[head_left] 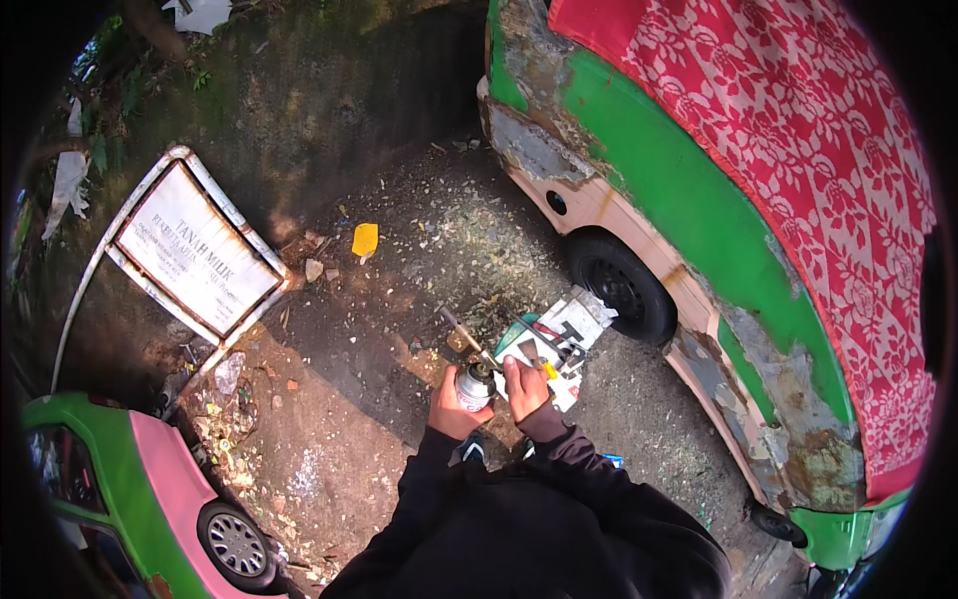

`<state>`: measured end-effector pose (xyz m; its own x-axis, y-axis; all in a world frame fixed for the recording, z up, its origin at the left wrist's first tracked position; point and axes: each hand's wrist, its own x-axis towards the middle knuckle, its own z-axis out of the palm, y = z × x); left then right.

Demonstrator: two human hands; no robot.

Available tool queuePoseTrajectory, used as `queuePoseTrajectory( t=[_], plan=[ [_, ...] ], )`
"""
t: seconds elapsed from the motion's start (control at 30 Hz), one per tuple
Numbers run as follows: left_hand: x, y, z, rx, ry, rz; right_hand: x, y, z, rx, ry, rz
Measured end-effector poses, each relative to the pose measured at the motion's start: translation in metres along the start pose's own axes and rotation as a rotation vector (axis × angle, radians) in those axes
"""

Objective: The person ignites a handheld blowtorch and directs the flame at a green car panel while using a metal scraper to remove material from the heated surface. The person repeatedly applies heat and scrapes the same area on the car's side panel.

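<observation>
One gas canister (473, 390), just below the frame's centre, is gripped in the left hand (455, 410); the right hand (529, 393) curls at its torch head (461, 328), exact hold unclear. Step apparently in hand: adjusting the torch head; the next move calls for a steady canister.

Dull metal torch nozzle (460, 328), matt cloth cover (778, 120), rough patchy car bodywork (537, 150).

An outdoor vehicle yard, by the look of it: bare, littered ground (344, 349) in sun and shadow, a green-and-pink car (170, 469) at its lower left corner, a patchy-painted vehicle (654, 125) under red floral cloth (798, 130) along its right edge, a rusty-framed sign (190, 255) at its left.
</observation>
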<state>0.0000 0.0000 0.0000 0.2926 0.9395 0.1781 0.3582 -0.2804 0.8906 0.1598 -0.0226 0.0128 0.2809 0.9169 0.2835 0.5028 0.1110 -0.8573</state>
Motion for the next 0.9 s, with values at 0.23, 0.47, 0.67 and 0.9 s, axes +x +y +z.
queuePoseTrajectory(
  t=[0.23,0.47,0.67,0.9],
  plan=[
    [-0.011,0.013,-0.012,0.056,0.035,0.053,-0.016,0.004,0.015,0.153,0.021,0.290],
    [-0.013,0.013,-0.022,-0.004,-0.064,-0.027,-0.014,-0.017,0.006,0.012,0.093,-0.059],
    [-0.015,0.006,-0.028,-0.042,-0.053,-0.068,-0.014,-0.020,0.007,-0.020,0.015,-0.106],
    [-0.015,0.017,-0.035,-0.108,-0.060,-0.113,-0.017,-0.026,0.011,-0.001,0.000,-0.096]
  ],
)
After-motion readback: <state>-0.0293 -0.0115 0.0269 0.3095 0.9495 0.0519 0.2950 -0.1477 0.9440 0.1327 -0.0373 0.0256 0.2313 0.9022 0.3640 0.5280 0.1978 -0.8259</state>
